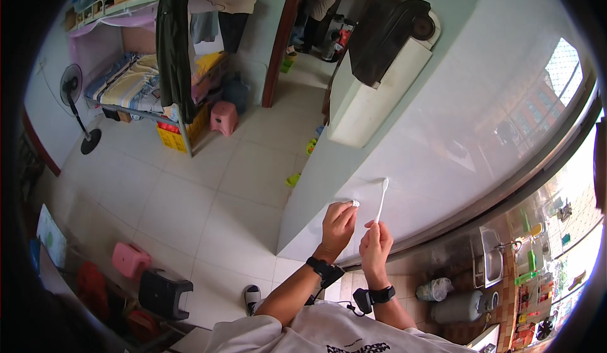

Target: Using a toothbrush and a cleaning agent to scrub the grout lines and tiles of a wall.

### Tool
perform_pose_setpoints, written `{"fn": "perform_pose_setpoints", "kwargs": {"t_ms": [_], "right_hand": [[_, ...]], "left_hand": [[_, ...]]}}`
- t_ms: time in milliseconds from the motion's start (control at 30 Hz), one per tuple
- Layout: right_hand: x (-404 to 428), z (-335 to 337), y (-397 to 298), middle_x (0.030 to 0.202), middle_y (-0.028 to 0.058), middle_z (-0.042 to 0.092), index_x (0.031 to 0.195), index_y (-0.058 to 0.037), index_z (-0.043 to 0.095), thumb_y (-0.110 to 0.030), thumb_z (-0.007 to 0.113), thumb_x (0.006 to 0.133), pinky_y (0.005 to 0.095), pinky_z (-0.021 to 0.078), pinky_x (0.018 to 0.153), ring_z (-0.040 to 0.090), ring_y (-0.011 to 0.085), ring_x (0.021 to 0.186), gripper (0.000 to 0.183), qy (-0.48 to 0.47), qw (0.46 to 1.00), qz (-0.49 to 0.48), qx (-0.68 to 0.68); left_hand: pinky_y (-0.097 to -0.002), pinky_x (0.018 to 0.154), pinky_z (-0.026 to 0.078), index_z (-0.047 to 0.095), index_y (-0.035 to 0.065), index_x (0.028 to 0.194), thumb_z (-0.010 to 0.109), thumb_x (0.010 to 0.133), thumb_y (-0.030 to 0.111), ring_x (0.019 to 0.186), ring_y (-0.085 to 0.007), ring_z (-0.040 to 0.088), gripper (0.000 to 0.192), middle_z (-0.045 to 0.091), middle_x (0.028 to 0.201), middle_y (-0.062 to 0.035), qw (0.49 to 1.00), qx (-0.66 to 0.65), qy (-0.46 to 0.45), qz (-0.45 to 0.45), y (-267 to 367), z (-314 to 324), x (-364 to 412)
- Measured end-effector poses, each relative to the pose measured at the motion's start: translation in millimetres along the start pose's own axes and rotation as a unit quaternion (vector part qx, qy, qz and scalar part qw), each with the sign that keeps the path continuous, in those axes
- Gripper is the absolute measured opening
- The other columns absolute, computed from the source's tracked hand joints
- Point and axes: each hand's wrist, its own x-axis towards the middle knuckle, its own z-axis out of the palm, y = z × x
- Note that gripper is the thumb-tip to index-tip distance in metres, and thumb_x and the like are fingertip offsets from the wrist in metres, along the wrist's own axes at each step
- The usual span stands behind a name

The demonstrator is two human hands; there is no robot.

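Note:
My left hand (338,226) pinches a small white crumpled piece (355,203), perhaps tissue, between thumb and fingertips. In my right hand (376,248) is a slim white stick (381,203) with a flattened oval head, resembling a toothbrush. It points up and away from me, its head in front of the glossy white wall panel (427,163). Whether the head touches the panel I cannot tell. Both hands are close together, the left one slightly higher, and each wrist wears a black strapped device.
A wall-mounted white unit under a dark cover (391,40) juts out above. Leftward are a bunk bed (128,80), a standing fan (72,85) and several stools, one pink (224,117). A gas cylinder (456,307) and sink (493,264) lie right. A person (322,7) stands beyond the doorway.

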Motion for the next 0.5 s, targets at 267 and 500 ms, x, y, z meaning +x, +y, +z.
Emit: {"fn": "perform_pose_setpoints", "kwargs": {"t_ms": [267, 500], "right_hand": [[44, 19, -104, 0.059, -0.0091, 0.036, 0.103, -0.0031, 0.060, -0.024, 0.049, 0.112, 0.0217, 0.0191, 0.039, 0.029, -0.0008, 0.045, 0.025, 0.018, 0.990, -0.125, 0.056], [30, -10, -64, 0.059, -0.0100, 0.035, 0.099, -0.0046, 0.059, -0.025, 0.051, 0.111, 0.0213, 0.0188, 0.040, 0.028, -0.0007, 0.045, 0.025, 0.078, 0.992, -0.087, 0.049]], "left_hand": [[-0.0353, 0.077, 0.057, 0.074, 0.0023, 0.098, 0.079, 0.078, -0.012, 0.091, -0.0267, 0.070, 0.025, 0.073, 0.101, -0.0094, 0.996, -0.045, 0.082, 0.011, 50, 5, 68], [-0.0346, 0.076, 0.056, 0.073, 0.0003, 0.098, 0.078, 0.077, -0.012, 0.092, -0.0280, 0.069, 0.024, 0.072, 0.102, -0.0108, 0.998, -0.048, 0.018, 0.048, 27, 17, 57]]}}
